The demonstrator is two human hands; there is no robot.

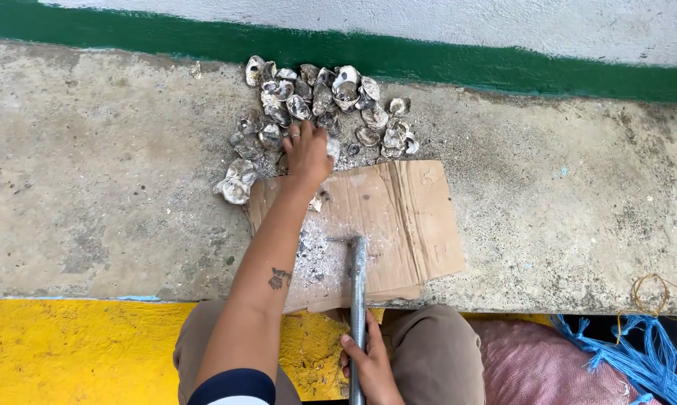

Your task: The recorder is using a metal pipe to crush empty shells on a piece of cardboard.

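Observation:
A heap of grey-white oyster shells (319,101) lies on the concrete ledge below a green wall stripe. My left hand (307,154) reaches out over the near edge of the heap, fingers curled onto a shell there; whether it grips the shell is unclear. In front of the heap lies a flattened piece of brown cardboard (402,217), dusted with white shell grit. My right hand (368,360) grips the handle of a grey metal hammer (358,277), whose head rests on the cardboard.
The concrete ledge (98,172) drops to a yellow painted face (76,349) at the front. A pink woven sack (533,364) and a bundle of blue cord (638,352) lie at the lower right. My knees in tan trousers sit below the cardboard.

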